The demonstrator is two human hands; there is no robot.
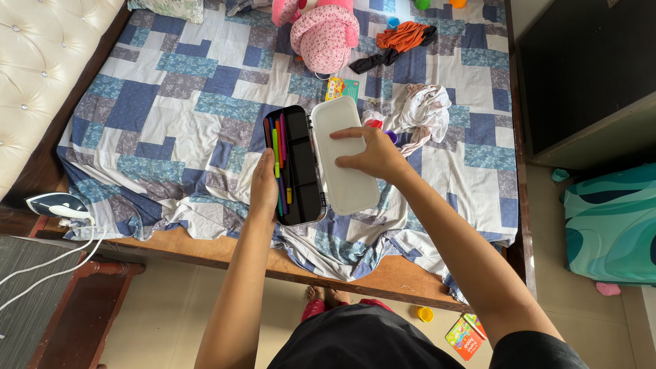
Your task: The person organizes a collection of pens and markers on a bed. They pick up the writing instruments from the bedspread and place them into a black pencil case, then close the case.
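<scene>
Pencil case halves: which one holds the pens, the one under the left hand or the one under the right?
The black half, gripped at its edge by the left hand, holds the coloured pens. The white lid half under the right hand shows only a plain surface.

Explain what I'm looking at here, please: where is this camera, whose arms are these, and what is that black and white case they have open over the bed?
There is one picture, from a camera worn on a person's head, looking down past their own two bare arms. No machine is involved. They stand at the edge of a bed covered by a blue and grey patchwork sheet. The left hand grips the side of an open pencil case, whose black tray holds coloured pens. The right hand rests flat on its white lid, folded open alongside. On the bed lie a pink soft toy, orange and black clothes and a crumpled white cloth. A clothes iron sits at the left.
</scene>
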